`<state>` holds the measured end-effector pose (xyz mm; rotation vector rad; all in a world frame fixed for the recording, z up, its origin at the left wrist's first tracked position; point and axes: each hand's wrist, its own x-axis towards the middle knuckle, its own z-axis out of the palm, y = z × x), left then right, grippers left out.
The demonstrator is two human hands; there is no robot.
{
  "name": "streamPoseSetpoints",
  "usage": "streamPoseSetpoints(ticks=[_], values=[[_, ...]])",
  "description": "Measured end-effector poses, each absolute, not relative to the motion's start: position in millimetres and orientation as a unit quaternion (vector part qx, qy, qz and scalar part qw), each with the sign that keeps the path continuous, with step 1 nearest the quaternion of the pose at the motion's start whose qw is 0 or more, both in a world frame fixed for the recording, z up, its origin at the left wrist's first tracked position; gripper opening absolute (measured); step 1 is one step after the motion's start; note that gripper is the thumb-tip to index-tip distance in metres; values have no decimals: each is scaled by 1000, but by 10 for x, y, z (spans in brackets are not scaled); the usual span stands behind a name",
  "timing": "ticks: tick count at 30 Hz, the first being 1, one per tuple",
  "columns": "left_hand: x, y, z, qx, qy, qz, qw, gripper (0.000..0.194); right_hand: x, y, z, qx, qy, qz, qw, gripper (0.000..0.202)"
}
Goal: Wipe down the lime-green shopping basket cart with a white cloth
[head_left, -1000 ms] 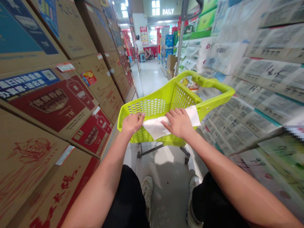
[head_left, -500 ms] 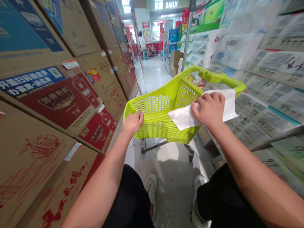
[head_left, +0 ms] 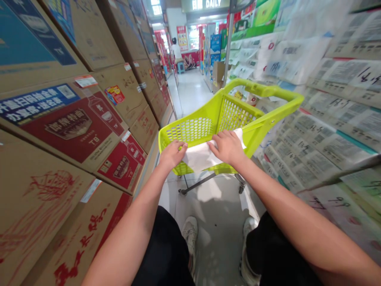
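A lime-green plastic shopping cart (head_left: 258, 133) stands sideways in front of me. My left hand (head_left: 173, 154) is curled over its near rim toward the left end, thumb against the fingers. A white cloth or wipe (head_left: 199, 157) drapes over the near rim and hangs down the outside of the basket. My right hand (head_left: 228, 147) presses the cloth onto the rim, fingers bent over the edge and the thumb toward me. The part of the cloth under my right palm is hidden. The cart's handle (head_left: 293, 99) rises at the right, apart from both hands.
Stacked cardboard cartons (head_left: 64, 123) line the left side. Packs of paper goods (head_left: 333, 115) with handwritten prices fill the right side. A metal pole (head_left: 228, 47) stands behind the cart. Farther down the aisle a person sits on a blue stool (head_left: 180, 67).
My right hand has slid left along the rim with the cloth, away from the handle end and closer to my left hand. My left hand has shifted slightly right.
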<state>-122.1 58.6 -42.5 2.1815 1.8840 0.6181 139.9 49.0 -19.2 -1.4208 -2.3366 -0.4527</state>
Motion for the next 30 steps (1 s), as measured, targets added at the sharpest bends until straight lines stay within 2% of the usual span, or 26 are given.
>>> streamPoseSetpoints(ticks=[5, 9, 12, 14, 17, 20, 23, 30], values=[[-1143, 611, -409, 713, 616, 276, 189, 43, 1526, 616, 4, -597, -774, -144, 154, 50], [-967, 571, -417, 694, 601, 322, 230, 47, 1216, 513, -30, -535, -831, -93, 124, 48], [-895, 517, -423, 718, 588, 326, 180, 41, 921, 415, -134, -473, -869, -75, 124, 51], [-912, 475, -407, 738, 586, 308, 131, 40, 832, 401, -161, -465, -873, -69, 128, 52], [-1030, 423, -354, 745, 610, 251, 101, 48, 939, 473, -100, -506, -853, -67, 110, 53], [-1191, 398, -303, 757, 617, 172, 133, 57, 1218, 589, 4, -570, -811, -82, 103, 52], [-1273, 392, -292, 773, 591, 148, 177, 62, 1412, 648, 40, -597, -789, -98, 110, 51], [-1059, 470, -378, 717, 604, 296, 184, 68, 1068, 475, -108, -523, -840, -79, 123, 53]])
